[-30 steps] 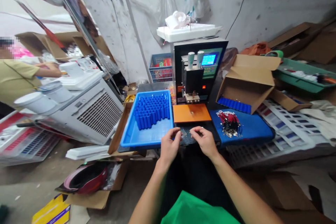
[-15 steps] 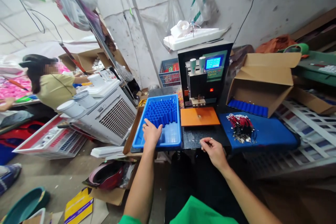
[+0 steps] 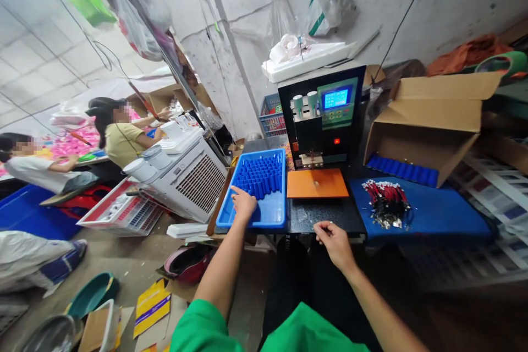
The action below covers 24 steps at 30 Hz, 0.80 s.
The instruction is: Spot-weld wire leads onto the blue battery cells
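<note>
My left hand (image 3: 243,204) reaches into the blue tray (image 3: 268,219) and touches the near row of upright blue cylinders (image 3: 259,175); its fingers curl among them, and what they grip is hidden. My right hand (image 3: 335,241) rests at the front edge of the dark work surface (image 3: 322,213), fingers pinched on something small that I cannot make out. Behind stands a black welding machine (image 3: 322,115) with a lit screen and an orange plate (image 3: 317,183) in front of it.
A pile of red wired parts (image 3: 385,202) lies on a blue pad (image 3: 437,212) at the right, beside an open cardboard box (image 3: 429,132) holding more blue cylinders. A white cooler (image 3: 185,176) stands at the left. Two people sit at the far left.
My left hand left my right hand and went into the blue tray, now touching the cylinders. The right hand stayed at the front edge. The view tilted up and left.
</note>
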{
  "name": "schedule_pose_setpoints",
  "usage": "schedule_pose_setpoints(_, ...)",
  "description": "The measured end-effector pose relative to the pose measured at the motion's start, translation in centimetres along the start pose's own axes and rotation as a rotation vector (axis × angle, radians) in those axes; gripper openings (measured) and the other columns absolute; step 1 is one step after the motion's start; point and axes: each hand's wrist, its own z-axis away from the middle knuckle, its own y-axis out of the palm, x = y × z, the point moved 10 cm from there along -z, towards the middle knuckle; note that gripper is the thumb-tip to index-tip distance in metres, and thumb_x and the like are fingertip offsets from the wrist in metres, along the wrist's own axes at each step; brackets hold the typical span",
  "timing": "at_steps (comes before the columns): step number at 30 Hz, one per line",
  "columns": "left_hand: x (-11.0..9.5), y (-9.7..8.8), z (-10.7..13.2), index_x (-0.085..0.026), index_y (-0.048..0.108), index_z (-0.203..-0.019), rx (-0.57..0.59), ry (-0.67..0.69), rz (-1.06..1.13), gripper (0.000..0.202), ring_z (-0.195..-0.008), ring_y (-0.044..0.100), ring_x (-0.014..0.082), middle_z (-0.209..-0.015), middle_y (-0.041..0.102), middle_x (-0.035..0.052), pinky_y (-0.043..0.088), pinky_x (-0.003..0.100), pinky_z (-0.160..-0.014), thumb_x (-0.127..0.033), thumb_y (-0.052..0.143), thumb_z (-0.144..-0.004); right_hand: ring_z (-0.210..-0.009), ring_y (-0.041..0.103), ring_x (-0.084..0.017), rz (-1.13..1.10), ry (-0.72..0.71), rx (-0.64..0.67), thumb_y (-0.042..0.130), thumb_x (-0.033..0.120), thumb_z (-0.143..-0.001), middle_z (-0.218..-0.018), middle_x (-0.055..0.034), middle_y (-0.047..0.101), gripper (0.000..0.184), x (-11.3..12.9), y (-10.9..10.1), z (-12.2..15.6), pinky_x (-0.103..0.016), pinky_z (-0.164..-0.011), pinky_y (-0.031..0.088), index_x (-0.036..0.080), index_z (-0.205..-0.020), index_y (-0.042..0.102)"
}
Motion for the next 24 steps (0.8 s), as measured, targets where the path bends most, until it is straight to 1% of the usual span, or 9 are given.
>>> schedule_pose_setpoints(4,1.0,0.1,-0.7,0.006,0.005,-0.153,0.0,-0.022,0.079,0.096,-0.126,0.056,0.0428,-0.137,0.045,0.0404,0.047,0.049,-0.1,-0.02,0.06,-0.079,-0.056,0.061,-0.018,-0.025,-0.007,-0.002,0.072,0.072,-0.067,-0.067,-0.0067,0.066,0.056,-0.2,-0.1,-0.1,-0.03,-0.052,0.051,0.017,-0.074,0.069)
schedule_pose_setpoints(6,1.3,0.0,-0.9,0.007,0.007,-0.153,0.006,-0.021,0.091,0.093,-0.124,0.059,0.0404,-0.132,0.051,0.0386,0.047,0.047,-0.1,-0.019,0.058,-0.08,-0.056,0.06,-0.018,-0.045,0.0,0.009,0.072,0.071,-0.067,-0.065,-0.0054,0.065,0.055,-0.3,0.0,-0.2,-0.03,-0.052,0.051,0.017,-0.075,0.069)
schedule_pose_setpoints(9,1.4,0.0,-1.2,0.004,0.013,-0.152,0.016,-0.007,0.1,0.087,-0.119,0.062,0.0382,-0.126,0.058,0.0349,0.048,0.046,-0.099,-0.019,0.056,-0.08,-0.054,0.06,-0.018,-0.073,0.016,0.025,0.073,0.071,-0.067,-0.059,-0.0028,0.062,0.054,-0.5,0.2,-0.5,-0.03,-0.052,0.052,0.018,-0.074,0.067)
schedule_pose_setpoints(15,1.0,-0.1,-1.3,0.002,0.02,-0.151,0.006,-0.009,0.103,0.081,-0.118,0.063,0.0389,-0.126,0.058,0.0345,0.048,0.048,-0.097,-0.026,0.054,-0.083,-0.056,0.061,-0.018,-0.08,0.005,0.004,0.072,0.07,-0.068,-0.062,-0.0029,0.062,0.054,-0.8,0.2,-0.7,-0.029,-0.053,0.052,0.017,-0.076,0.067)
schedule_pose_setpoints(19,1.2,-0.2,-1.5,-0.001,0.029,-0.147,-0.009,-0.022,0.114,0.075,-0.114,0.064,0.0391,-0.122,0.061,0.0328,0.049,0.048,-0.095,-0.027,0.056,-0.082,-0.057,0.061,-0.018,-0.071,0.002,0.015,0.071,0.07,-0.07,-0.065,-0.0034,0.063,0.054,-1.0,0.3,-0.6,-0.029,-0.054,0.052,0.017,-0.077,0.067)
schedule_pose_setpoints(21,1.4,-0.3,-1.6,-0.003,0.032,-0.145,-0.022,-0.024,0.129,0.073,-0.112,0.065,0.0381,-0.119,0.064,0.0301,0.05,0.048,-0.092,-0.027,0.058,-0.081,-0.058,0.062,-0.018,-0.066,-0.005,0.011,0.071,0.069,-0.071,-0.067,-0.0041,0.064,0.053,-1.1,0.2,-0.6,-0.029,-0.054,0.052,0.017,-0.077,0.067)
schedule_pose_setpoints(24,1.6,-0.9,-1.8,-0.008,0.038,-0.141,-0.055,-0.01,0.162,0.068,-0.105,0.068,0.0362,-0.109,0.068,0.0233,0.052,0.046,-0.088,-0.025,0.059,-0.078,-0.06,0.062,-0.018,-0.053,-0.026,0.005,0.07,0.068,-0.072,-0.07,-0.005,0.065,0.051,-1.0,0.1,-0.6,-0.029,-0.054,0.052,0.017,-0.076,0.067)
